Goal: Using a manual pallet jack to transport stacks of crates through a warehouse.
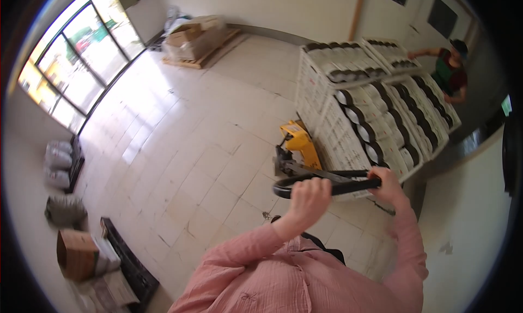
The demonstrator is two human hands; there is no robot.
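Both my hands grip the black loop handle (348,187) of a yellow pallet jack (303,144). My left hand (311,197) is wrapped round the near bar toward its left end. At the right end, my right hand (388,185) closes round the handle's corner. The jack's yellow body stands on the floor just beyond the handle, against stacked white plastic crates (321,119). Rows of white cylindrical items with dark ends (376,117) fill the crates' tops. Whatever lies under the crates is hidden.
Beyond the crates a person (451,70) in a cap has hands near the load. A wrapped pallet load (190,38) stands by the far wall, left of centre. Glass doors (81,57) are at the upper left. Sacks (58,163), a cardboard box (78,253) and a black pallet (128,258) line the left wall.
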